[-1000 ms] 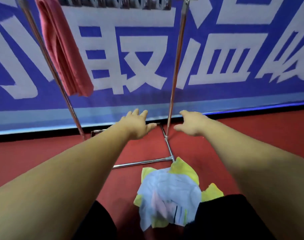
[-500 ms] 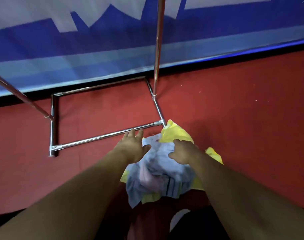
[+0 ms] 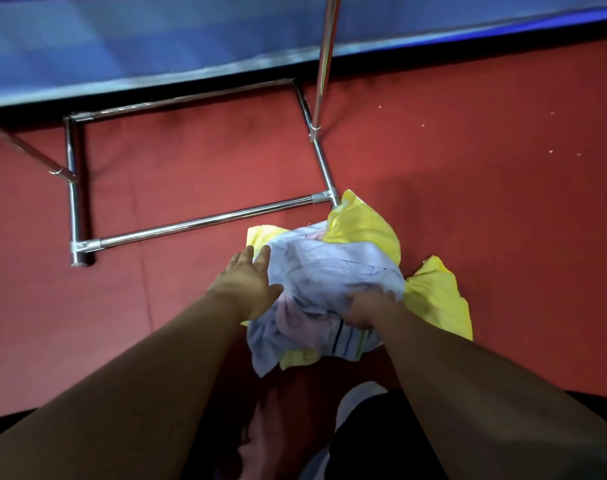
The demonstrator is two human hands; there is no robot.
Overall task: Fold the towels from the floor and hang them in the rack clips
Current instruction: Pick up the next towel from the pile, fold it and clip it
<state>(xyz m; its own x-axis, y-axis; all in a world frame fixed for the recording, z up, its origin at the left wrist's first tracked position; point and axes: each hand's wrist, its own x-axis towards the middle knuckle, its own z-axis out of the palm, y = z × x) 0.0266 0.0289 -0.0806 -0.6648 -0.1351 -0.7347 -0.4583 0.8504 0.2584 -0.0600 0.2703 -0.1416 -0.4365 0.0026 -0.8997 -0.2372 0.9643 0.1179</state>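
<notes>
The right hand (image 3: 367, 311) grips a bunch of the pale towel (image 3: 329, 268), fingers curled in. The left hand (image 3: 250, 282) lies flat, fingers straight, against its left side. Better to lift the pale towel alone by a hem, leaving the yellow towel (image 3: 367, 226) beneath. The pile sits on the floor (image 3: 485, 202) at the near right corner of the rack (image 3: 198, 221). Two towels for certain, a pink patch perhaps a third, and one rack.

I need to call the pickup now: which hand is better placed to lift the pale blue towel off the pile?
Probably the right hand: its fingers are curled into the pale blue towel near its front edge. The left hand lies open against the towel's left side, gripping nothing.
</notes>
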